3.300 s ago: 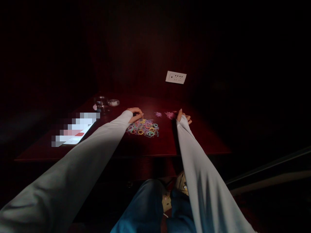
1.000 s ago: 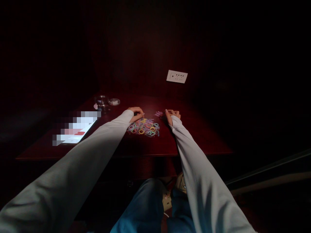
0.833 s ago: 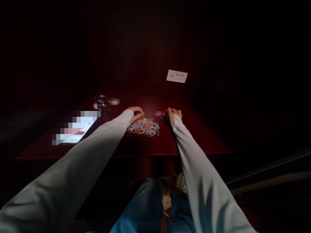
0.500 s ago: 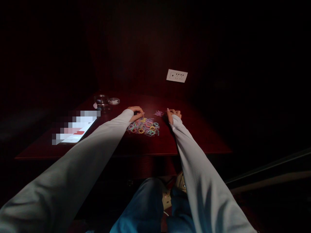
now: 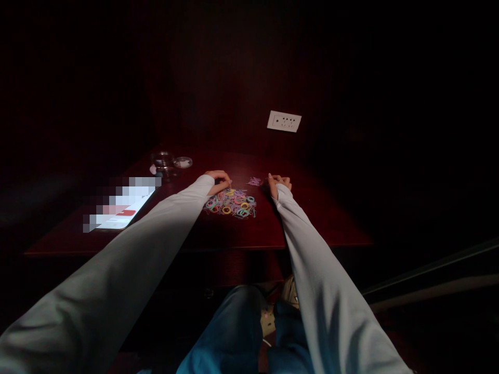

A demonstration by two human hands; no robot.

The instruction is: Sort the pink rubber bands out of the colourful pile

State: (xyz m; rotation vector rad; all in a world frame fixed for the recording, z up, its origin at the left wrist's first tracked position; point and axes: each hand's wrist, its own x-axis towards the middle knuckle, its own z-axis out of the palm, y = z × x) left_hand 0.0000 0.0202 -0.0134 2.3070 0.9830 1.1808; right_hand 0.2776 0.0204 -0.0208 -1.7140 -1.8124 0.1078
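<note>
Swept toward eight o'clock, the right hand [image 5: 279, 186] could push the purple hair ties [image 5: 254, 181] into the multicoloured hair-tie pile [image 5: 231, 204]; I cannot tell its grip or the left hand's [image 5: 218, 178].

White wall socket [image 5: 284, 121], lit phone [image 5: 134, 212] on a dark red desk [image 5: 319, 221], clear jar [image 5: 162, 162] beside a round lid [image 5: 183, 162]

Nothing here reads as a word or number from where I stand: the flat phone with the glowing white screen [image 5: 132, 201] is half lost in blurred squares, the small red rectangle [image 5: 127, 212] on it shows just a pale smudge, and on the white rectangular socket plate [image 5: 284, 121], any marking is too small to make out.
</note>
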